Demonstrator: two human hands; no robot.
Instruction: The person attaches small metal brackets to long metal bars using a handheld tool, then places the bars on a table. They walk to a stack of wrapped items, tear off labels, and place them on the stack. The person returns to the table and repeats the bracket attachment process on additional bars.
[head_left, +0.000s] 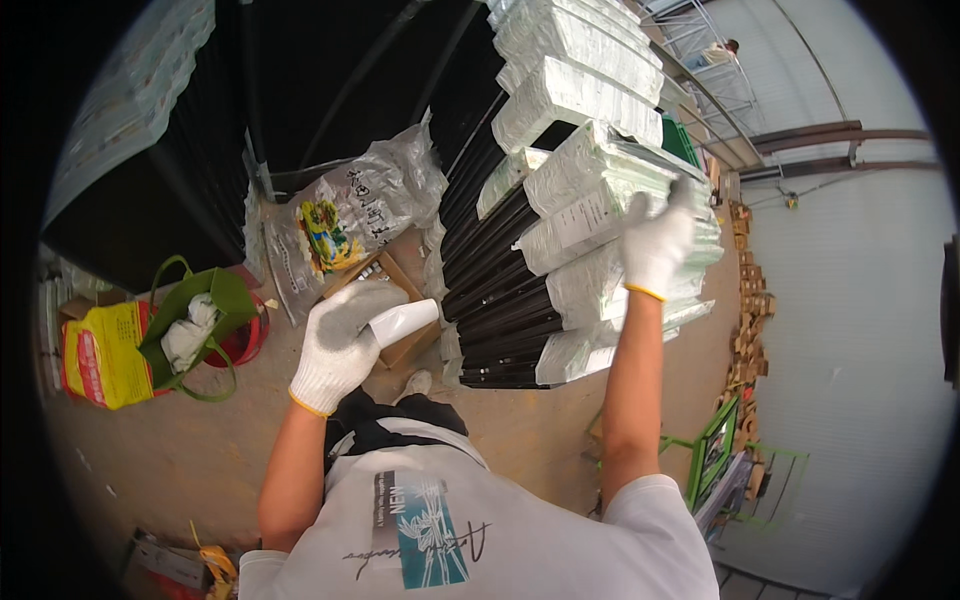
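Note:
My left hand (339, 341), in a white knitted glove with a grey palm, grips a smooth white piece (405, 322). It may be a roll or a folded sheet; I cannot tell which. To the right, my right hand (660, 232), gloved the same way, reaches over a stack of dark panels (495, 296) whose ends are wrapped in clear film (581, 289). Its fingers are spread and blurred, and nothing shows in them. Whether they touch the film is unclear. A white label with writing (581, 223) lies on one wrapped end, just left of this hand.
Below my left hand sits an open cardboard box (416, 346), beside a crumpled clear plastic bag (401, 176). A green tote bag (232, 296) and a yellow bag (105, 356) stand left. Scaffolding (739, 82) with a person (712, 54) rises far right. Brown cartons (752, 300) line the wall.

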